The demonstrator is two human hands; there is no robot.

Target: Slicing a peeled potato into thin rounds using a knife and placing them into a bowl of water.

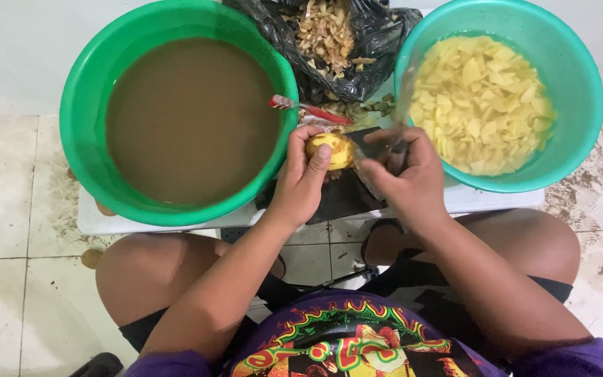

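Potato (331,150), partly peeled and yellow, sits in the left hand (301,183), whose fingers wrap it from below with the thumb across its top, above a dark board on the white surface (479,199). Fingers of the right hand (405,174) are closed on a blurred knife (377,148) beside it. Judging by the turquoise basin (560,63) on the right, heaped with cut pale slices in water, much is already sliced; the black bag (378,42) holds many peelings. Murky brown water fills the green basin (78,132), hiding whatever remains inside. A red-handled peeler (308,109) rests on its rim.
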